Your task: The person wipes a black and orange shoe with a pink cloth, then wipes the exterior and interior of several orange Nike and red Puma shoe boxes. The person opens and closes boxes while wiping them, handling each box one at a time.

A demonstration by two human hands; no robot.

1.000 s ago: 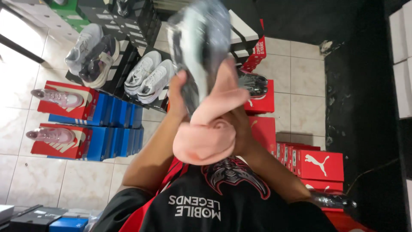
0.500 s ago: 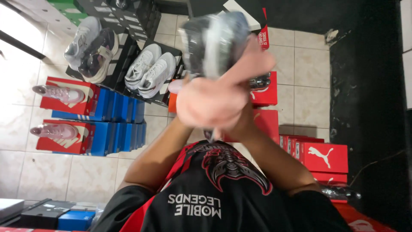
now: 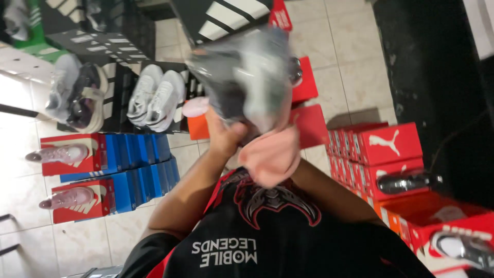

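I hold a grey sneaker (image 3: 247, 77) up in front of my chest; it is blurred by motion. My left hand (image 3: 224, 136) grips it from below at its lower left. My right hand (image 3: 272, 159) is wrapped in a pink cloth (image 3: 267, 152) and presses against the underside of the sneaker, so its fingers are hidden. Both forearms rise from my black and red shirt (image 3: 267, 231).
On the tiled floor (image 3: 350, 62) at left stand red and blue shoe boxes (image 3: 128, 154) with pink shoes (image 3: 59, 153) on top. White sneakers (image 3: 154, 98) sit on black boxes behind. Red boxes (image 3: 391, 144) stack at right, one bearing a dark shoe (image 3: 406, 181).
The sneaker has swung from upright to lying across, higher in view. The pink cloth moved up over the shoe, then back down beneath it. The view shifted slightly.
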